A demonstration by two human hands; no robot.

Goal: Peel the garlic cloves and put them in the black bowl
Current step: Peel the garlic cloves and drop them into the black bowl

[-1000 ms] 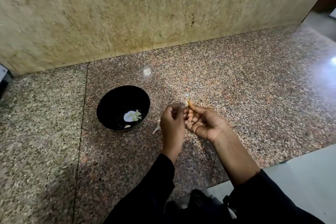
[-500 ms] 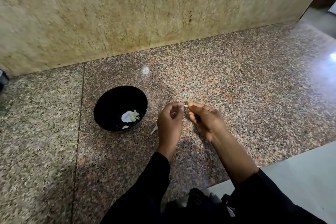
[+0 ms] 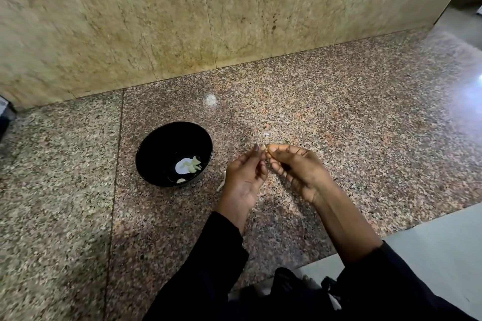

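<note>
**Small clove pinched between both hands**

The speckled pink-grey granite surface (image 3: 339, 117) runs back to a beige stone wall (image 3: 104, 21). Left of the fingers sits the round black bowl (image 3: 156, 143) with a few peeled pieces inside. Left hand (image 3: 243, 177) and right hand (image 3: 297, 169) together pinch one small pale garlic clove (image 3: 264, 148) at their fingertips. It looks light, firm and slippery; best gripped at its ends.

Granite counter (image 3: 339, 117) under black bowl (image 3: 156, 148), peel scrap (image 3: 221, 185)
</note>
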